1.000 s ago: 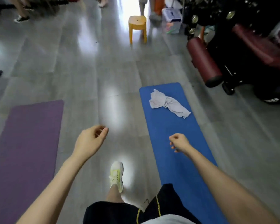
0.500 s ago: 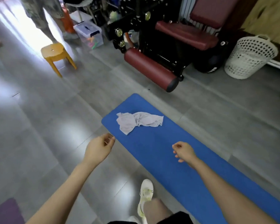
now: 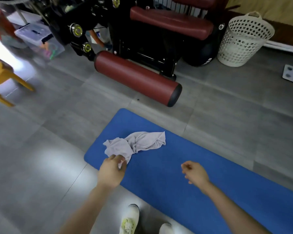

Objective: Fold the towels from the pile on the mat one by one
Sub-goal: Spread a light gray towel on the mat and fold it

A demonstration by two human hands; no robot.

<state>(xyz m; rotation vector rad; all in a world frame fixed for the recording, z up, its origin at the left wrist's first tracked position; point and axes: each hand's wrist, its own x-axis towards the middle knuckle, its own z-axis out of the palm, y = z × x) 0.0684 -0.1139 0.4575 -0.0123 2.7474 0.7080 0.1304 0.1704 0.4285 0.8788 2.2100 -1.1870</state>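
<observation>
I see my left hand (image 3: 112,171) pinching the near corner of the crumpled grey towel (image 3: 139,142), which lies just beyond its fingertips on the blue mat (image 3: 159,176), while my right hand (image 3: 195,172) hovers apart over the mat, loosely curled, holding nothing.

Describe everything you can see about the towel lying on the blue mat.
The towel is a single pale grey, soft-looking cloth. It is crumpled and twisted at its middle, neither spread out nor folded. It lies on the blue mat near the mat's far end, with a bunched part to the left and a wider flap with a hemmed edge to the right. The left hand pinches its near corner, and nothing else but the mat touches it.
</observation>
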